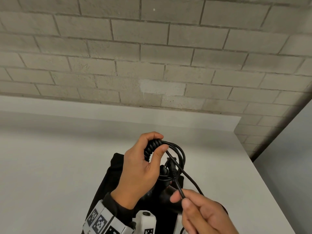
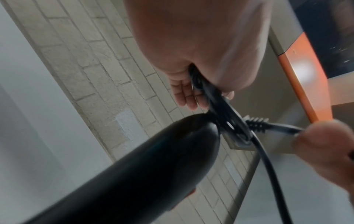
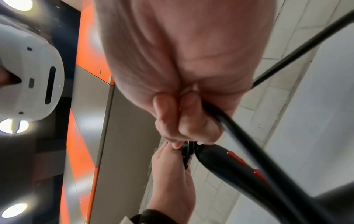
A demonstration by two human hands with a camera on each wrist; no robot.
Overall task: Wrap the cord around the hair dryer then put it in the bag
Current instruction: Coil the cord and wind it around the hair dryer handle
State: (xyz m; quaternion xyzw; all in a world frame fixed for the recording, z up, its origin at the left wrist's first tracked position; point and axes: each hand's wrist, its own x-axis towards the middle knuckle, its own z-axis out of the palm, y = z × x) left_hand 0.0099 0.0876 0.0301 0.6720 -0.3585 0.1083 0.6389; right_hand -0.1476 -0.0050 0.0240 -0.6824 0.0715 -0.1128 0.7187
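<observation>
My left hand (image 1: pixel 159 142) is held above the table and grips the wound black cord (image 1: pixel 150 149) at the end of the hair dryer's handle. The black hair dryer (image 2: pixel 134 166) hangs below that hand, and its red switches (image 3: pixel 236 158) show in the right wrist view. Loose cord loops (image 1: pixel 180 152) stick out to the right of my left thumb. My right hand (image 1: pixel 181 199) pinches the free cord (image 1: pixel 176 183) between thumb and forefinger, close to the plug (image 2: pixel 256 124). The black bag (image 1: pixel 106 179) lies on the table under both hands, mostly hidden.
The white table (image 1: pixel 50 166) runs back to a grey brick wall (image 1: pixel 152 56). Its right edge (image 1: pixel 263 179) slants down to the right, close to my right hand. Marker-covered wrist mounts (image 1: pixel 101 222) sit on my forearms.
</observation>
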